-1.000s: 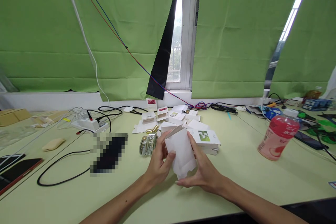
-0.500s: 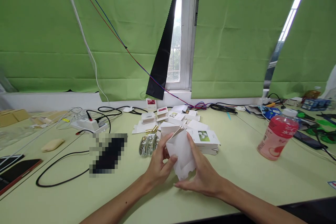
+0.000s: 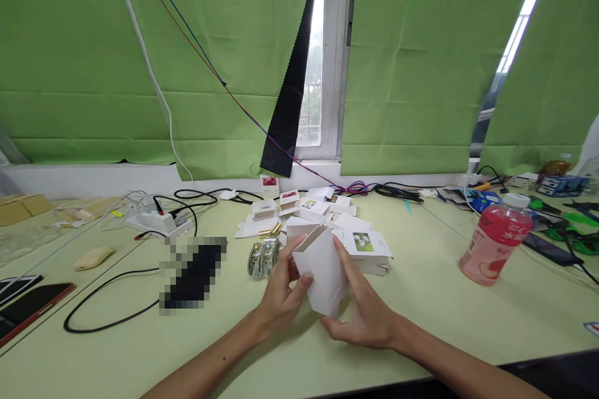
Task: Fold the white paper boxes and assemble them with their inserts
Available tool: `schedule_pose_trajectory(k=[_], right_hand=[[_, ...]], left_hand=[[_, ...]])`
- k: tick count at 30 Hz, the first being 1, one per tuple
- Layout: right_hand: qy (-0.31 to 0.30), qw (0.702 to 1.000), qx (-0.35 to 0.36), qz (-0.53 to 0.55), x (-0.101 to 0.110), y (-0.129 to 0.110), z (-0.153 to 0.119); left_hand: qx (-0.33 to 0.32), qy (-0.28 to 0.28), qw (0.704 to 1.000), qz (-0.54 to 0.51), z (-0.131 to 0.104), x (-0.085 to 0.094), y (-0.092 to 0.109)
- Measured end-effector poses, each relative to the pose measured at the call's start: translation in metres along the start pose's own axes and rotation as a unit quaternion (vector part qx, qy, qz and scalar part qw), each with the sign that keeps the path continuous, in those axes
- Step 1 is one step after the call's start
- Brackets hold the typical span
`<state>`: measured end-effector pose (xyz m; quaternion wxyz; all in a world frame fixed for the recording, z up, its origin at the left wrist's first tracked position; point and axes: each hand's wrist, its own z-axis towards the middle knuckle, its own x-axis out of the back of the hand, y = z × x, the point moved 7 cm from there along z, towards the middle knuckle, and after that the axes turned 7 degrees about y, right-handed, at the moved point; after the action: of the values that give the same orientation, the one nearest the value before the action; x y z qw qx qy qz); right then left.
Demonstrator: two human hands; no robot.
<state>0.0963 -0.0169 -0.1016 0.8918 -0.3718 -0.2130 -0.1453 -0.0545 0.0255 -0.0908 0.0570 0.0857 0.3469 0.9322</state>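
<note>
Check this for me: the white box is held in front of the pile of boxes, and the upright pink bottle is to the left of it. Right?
Not quite: the bottle is to the right of the white box, as the head view shows. The bottle is upright, and the white box is held in front of the pile.

The white carton [image 3: 322, 274] partly hid the left hand [image 3: 284, 293]; left of it, pixelation masked a dark object [image 3: 196, 274]; farther left, a red-edged phone [image 3: 32, 312] was cut off.
</note>
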Motion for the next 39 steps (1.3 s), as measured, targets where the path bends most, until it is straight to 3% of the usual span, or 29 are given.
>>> schedule_pose_trajectory(k=[13,25,39], right_hand=[[-0.020,0.999,0.022,0.026,0.0005,-0.0009,-0.0026],[-0.049,0.993,-0.021,0.103,-0.0009,0.0024,-0.0030],[-0.050,0.994,-0.001,0.095,-0.0006,0.0020,-0.0031]], left_hand=[[-0.025,0.013,0.999,0.022,0.0012,0.0027,0.0054],[-0.031,0.006,0.999,0.040,0.0018,0.0030,0.0075],[-0.021,0.002,0.999,0.048,0.0021,0.0019,0.0063]])
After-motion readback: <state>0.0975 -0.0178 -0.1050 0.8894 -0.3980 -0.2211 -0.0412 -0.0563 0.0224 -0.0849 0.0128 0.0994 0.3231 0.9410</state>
